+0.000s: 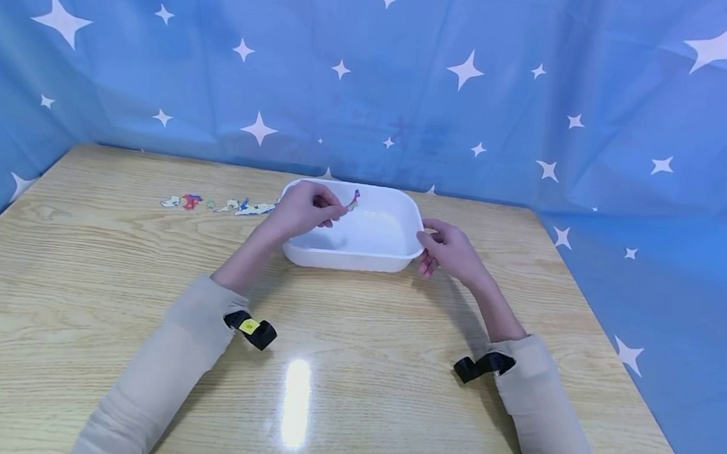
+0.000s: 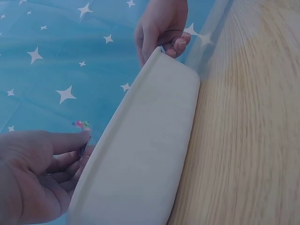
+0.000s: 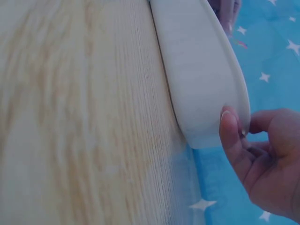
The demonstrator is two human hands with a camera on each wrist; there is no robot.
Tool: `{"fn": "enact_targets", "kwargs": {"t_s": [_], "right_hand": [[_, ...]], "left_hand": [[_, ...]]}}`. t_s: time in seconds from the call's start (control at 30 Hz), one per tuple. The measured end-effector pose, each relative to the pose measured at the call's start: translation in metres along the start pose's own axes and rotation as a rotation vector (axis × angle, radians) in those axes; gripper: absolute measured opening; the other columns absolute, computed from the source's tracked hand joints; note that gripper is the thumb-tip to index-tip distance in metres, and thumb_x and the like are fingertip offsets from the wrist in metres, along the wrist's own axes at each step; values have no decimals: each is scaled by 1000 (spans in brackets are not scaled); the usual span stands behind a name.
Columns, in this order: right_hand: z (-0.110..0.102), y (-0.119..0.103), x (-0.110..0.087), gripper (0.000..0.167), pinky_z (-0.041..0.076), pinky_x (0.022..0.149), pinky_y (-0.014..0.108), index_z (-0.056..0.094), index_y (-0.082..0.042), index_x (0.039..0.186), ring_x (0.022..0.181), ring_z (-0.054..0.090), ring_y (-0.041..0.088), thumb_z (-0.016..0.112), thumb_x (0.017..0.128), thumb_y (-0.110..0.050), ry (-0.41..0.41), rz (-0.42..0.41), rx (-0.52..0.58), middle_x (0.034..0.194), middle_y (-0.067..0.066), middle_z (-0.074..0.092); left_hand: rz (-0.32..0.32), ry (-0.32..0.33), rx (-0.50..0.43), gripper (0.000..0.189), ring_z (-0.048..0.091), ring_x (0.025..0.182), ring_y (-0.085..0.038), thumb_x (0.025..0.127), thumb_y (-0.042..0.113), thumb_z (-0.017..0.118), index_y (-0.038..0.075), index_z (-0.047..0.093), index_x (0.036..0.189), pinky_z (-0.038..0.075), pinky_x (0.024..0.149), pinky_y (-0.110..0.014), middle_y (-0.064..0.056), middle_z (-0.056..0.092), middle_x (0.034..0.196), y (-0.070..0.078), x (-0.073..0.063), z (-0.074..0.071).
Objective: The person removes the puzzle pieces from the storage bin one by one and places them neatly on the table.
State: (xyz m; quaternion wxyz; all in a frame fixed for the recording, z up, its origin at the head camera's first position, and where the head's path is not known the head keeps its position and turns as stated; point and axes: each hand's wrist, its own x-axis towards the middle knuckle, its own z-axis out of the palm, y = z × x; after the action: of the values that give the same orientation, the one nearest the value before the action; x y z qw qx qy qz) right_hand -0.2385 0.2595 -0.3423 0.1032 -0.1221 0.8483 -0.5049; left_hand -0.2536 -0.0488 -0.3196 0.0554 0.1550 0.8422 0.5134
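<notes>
A white plastic basin stands near the back of the wooden table. Over its left part, my left hand pinches a small, flat, multicoloured piece between thumb and fingertips. The same colourful piece sticks up past the fingertips in the left wrist view, beside the basin's rim. My right hand grips the basin's right rim, thumb on one side and fingers on the other; the right wrist view shows this hold on the basin wall close up.
Left of the basin, several small flat cut-out pieces lie in a row on the table. A longer pale piece lies nearest the basin, partly behind my left hand. A blue cloth with white stars hangs behind the table.
</notes>
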Motion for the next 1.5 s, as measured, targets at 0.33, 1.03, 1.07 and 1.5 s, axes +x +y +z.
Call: {"fn": "enact_targets", "kwargs": {"t_s": [0.33,1.03,1.07,1.5], "right_hand": [[-1,0,-1,48,60,57,41,41,2,149,57,66,23,51,107,-20,-7,3,5,84,31,61],[-1,1,0,48,60,57,43,41,1,150,57,67,25,50,108,-19,-6,6,-13,82,26,62],[-1,2,0,48,60,57,42,40,2,150,57,67,25,50,108,-19,-6,6,-12,81,25,62],[-1,2,0,47,60,57,42,41,3,149,57,66,24,50,107,-18,-1,-2,-9,80,25,62]], "left_hand": [[-35,63,-29,18,65,93,-39,99,19,67,2,69,106,54,78,-40,-20,69,98,-8,-18,-25],[-118,72,21,28,64,90,-29,99,22,66,-3,66,113,56,82,-37,-16,66,101,-46,-58,-82],[-124,73,27,28,64,90,-29,99,22,66,-3,66,114,56,82,-36,-16,66,101,-49,-60,-84],[-182,60,149,25,61,87,-26,98,16,66,-4,70,112,54,74,-32,-17,68,101,-64,-75,-96]]}}
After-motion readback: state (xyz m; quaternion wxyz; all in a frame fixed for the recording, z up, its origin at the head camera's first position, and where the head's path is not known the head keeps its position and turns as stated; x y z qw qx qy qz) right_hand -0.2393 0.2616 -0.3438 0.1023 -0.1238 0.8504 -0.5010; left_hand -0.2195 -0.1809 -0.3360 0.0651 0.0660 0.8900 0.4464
